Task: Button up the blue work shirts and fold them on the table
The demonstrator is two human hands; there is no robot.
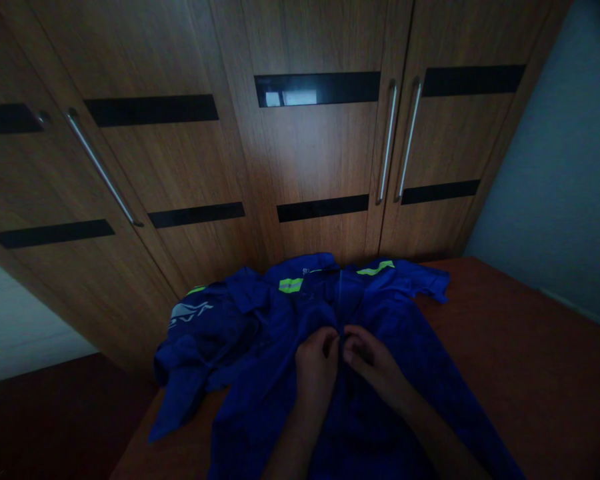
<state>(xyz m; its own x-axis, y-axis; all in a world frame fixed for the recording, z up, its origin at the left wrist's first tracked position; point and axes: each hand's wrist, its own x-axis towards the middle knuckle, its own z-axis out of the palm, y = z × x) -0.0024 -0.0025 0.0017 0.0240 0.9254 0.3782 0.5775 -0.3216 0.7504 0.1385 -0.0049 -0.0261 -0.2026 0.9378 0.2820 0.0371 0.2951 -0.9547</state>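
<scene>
A blue work jacket (395,313) with yellow-green strips at the chest lies spread out, its front facing up and its collar away from me. At its middle front seam my left hand (318,363) is closed, thumb and fingertips pinching the cloth by the edge. Close beside it my right hand (375,363) is closed in a pinch on the opposite side of the same seam. The small fastening between the fingertips is too dark to make out. Left of the jacket a second blue garment (215,327) with a pale printed logo lies crumpled.
The garments rest on a reddish-brown surface (540,373). Right behind it stands a wooden wardrobe (310,153) with dark inlaid strips and long metal handles (387,143). A pale wall (560,200) borders the right side. The room is dim.
</scene>
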